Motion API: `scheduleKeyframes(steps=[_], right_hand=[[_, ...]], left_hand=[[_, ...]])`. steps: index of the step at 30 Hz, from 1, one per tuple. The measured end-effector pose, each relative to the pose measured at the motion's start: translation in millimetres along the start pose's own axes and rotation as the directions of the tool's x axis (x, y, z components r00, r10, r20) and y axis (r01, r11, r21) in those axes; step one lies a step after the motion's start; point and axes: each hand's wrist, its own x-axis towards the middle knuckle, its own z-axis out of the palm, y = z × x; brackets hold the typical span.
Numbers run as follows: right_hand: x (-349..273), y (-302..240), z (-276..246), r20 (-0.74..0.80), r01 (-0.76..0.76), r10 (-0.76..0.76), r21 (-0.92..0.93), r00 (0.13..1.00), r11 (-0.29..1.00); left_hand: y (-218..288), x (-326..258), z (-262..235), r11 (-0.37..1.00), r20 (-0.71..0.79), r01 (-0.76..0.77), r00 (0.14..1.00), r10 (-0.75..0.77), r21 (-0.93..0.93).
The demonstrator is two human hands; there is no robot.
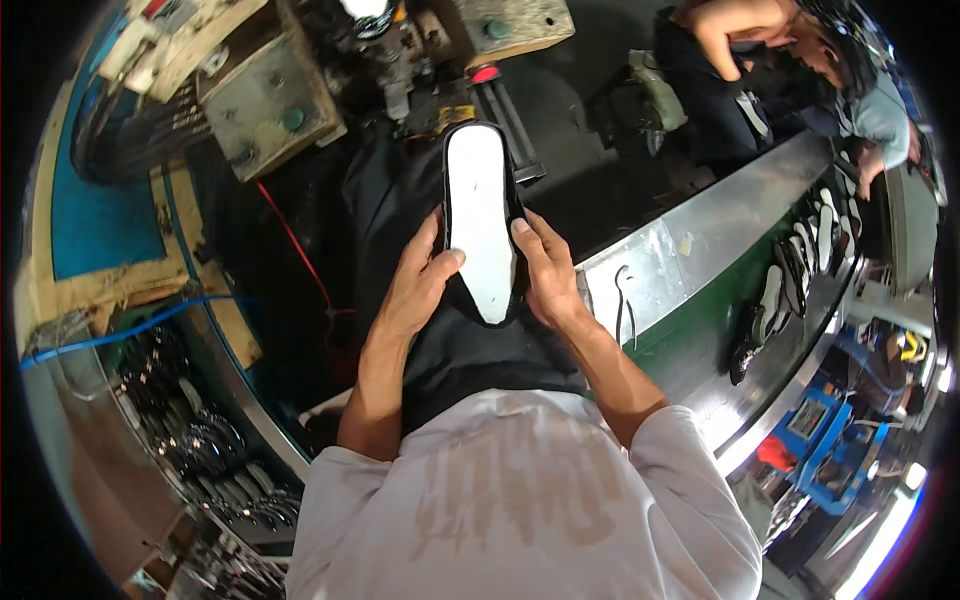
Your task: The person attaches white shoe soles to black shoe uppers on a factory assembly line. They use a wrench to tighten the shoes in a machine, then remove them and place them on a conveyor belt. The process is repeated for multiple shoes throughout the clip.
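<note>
I hold a black shoe [480, 215] sole-up in front of me, its white insole board facing the camera and its toe pointing away. My left hand [420, 280] grips its left side, thumb pressed on the white surface near the heel. My right hand [545, 270] grips the right side, thumb on the white edge. The shoe hangs above my lap, just short of a dark machine [400, 70] with a black roller [505, 115] and a red button [485, 73].
A metal conveyor [690, 250] runs along my right, carrying several shoes [800, 270]. Another person [790, 60] sits at the upper right. A rack of dark shoe parts [200, 440] lies at the lower left, with a blue cable [130, 330] and a red wire [295, 245].
</note>
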Motion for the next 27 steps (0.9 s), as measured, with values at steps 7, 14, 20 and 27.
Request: scheduleKeyframes(steps=[7, 14, 20, 27], right_hand=[[-35, -5, 17, 0.106, 0.158, -0.122, -0.468, 0.987, 0.869], [-40, -29, 27, 0.240, 0.275, -0.161, -0.585, 0.957, 0.763], [25, -51, 46, 0.417, 0.620, -0.472, -0.371, 0.777, 0.691], [18, -48, 48, 0.349, 0.557, -0.445, -0.361, 0.825, 0.748]], left_hand=[[10, -36, -42, 0.992, 0.076, 0.049, 0.995, -0.058, 0.115], [69, 23, -32, 0.940, -0.099, -0.106, 0.985, 0.145, 0.324], [71, 22, -13, 0.820, 0.019, -0.206, 0.972, 0.232, 0.534], [53, 17, -1, 0.783, -0.117, -0.202, 0.937, 0.329, 0.588]])
